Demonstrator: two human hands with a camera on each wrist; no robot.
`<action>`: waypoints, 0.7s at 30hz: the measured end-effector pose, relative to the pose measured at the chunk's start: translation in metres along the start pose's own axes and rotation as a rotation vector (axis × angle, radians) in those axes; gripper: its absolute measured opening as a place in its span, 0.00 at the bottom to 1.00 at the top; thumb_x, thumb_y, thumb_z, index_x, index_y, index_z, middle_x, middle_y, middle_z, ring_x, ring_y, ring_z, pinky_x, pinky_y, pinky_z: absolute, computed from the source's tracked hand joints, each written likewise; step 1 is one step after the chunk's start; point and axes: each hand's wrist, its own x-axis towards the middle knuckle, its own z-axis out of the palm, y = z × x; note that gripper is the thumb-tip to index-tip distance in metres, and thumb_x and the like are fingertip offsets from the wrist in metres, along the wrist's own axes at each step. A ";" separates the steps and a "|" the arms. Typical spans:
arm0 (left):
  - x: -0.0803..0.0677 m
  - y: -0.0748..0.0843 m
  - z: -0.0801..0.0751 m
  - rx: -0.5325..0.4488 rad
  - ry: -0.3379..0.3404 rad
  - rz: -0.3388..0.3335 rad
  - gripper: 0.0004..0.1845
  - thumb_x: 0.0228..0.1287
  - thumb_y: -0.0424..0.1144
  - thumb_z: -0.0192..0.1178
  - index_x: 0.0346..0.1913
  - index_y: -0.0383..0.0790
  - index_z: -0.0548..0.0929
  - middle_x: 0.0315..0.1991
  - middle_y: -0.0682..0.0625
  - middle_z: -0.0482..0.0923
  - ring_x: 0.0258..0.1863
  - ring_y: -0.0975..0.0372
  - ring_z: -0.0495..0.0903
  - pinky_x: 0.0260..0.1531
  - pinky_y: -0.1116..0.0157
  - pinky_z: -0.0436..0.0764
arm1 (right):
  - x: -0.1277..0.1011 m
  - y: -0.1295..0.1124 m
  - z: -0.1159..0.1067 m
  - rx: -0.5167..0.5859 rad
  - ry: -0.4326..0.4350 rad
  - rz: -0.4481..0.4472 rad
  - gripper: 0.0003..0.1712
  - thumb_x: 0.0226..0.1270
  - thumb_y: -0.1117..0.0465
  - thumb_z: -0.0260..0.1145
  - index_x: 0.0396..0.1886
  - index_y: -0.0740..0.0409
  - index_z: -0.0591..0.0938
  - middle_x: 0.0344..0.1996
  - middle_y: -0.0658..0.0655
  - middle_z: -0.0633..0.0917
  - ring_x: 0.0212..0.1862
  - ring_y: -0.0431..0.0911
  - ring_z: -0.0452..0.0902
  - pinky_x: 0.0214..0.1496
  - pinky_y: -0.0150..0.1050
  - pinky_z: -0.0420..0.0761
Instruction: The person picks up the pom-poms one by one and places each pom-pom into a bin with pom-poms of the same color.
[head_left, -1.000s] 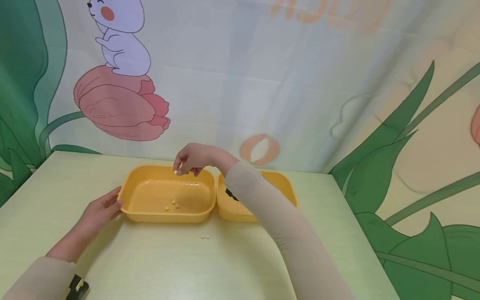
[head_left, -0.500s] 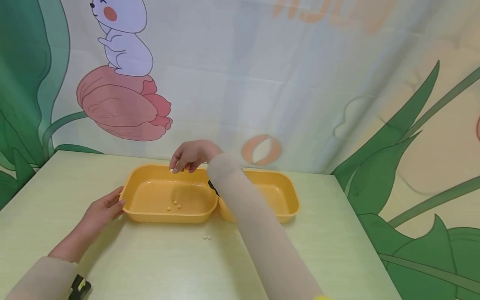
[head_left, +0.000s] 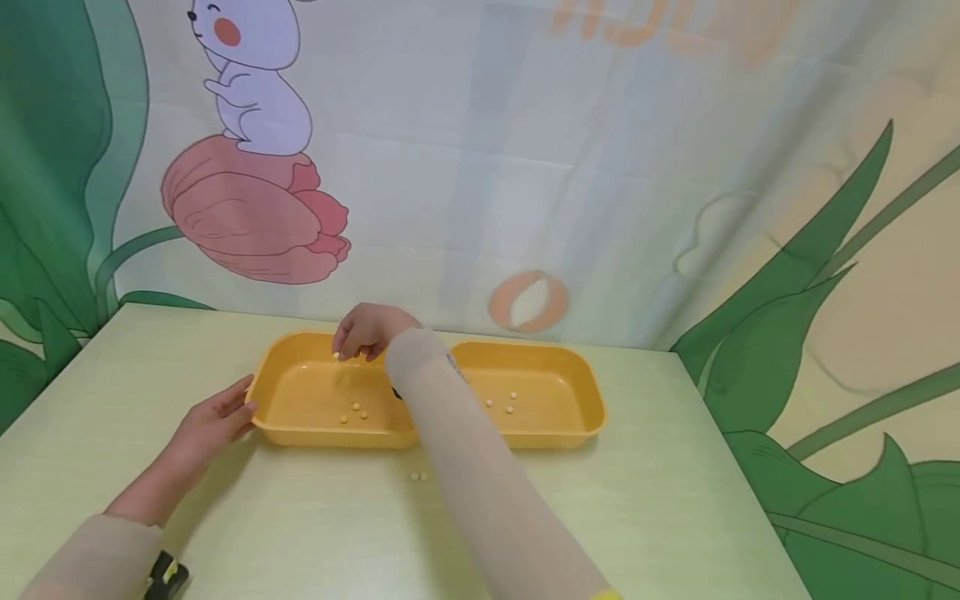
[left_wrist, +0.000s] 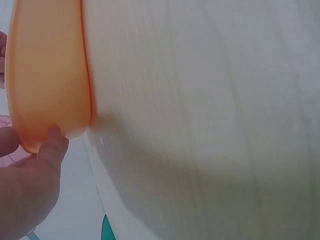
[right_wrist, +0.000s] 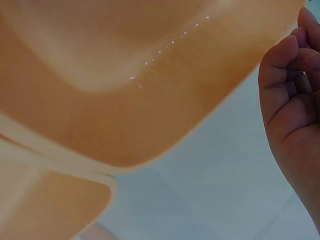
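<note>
My right hand (head_left: 367,327) is over the back part of the left yellow tray (head_left: 330,437), pinching a small pale round bead (head_left: 336,356) between thumb and fingertips. That bead does not show in the right wrist view, where my curled fingers (right_wrist: 282,55) are beside the tray wall. My left hand (head_left: 208,429) grips the left end of the same tray; the left wrist view shows thumb and fingers (left_wrist: 50,150) on either side of its rim. Three similar beads (head_left: 356,407) lie on the tray's floor.
A second yellow tray (head_left: 555,440) adjoins on the right, with three whitish beads (head_left: 510,409) in it; my right sleeve partly covers it. Two more beads (head_left: 418,477) lie on the pale table (head_left: 300,533) in front. A printed curtain (head_left: 420,167) hangs behind.
My right hand has moved left and, lately, down toward the left tray, still pinching its bead. The right tray and its beads have come into view. My left hand keeps its grip.
</note>
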 end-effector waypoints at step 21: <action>-0.002 -0.001 0.001 -0.006 0.002 0.006 0.34 0.85 0.39 0.41 0.82 0.33 0.40 0.79 0.25 0.46 0.77 0.36 0.58 0.64 0.61 0.75 | 0.026 0.030 0.018 0.061 0.016 0.177 0.03 0.63 0.61 0.76 0.34 0.55 0.90 0.20 0.50 0.78 0.30 0.46 0.72 0.29 0.33 0.73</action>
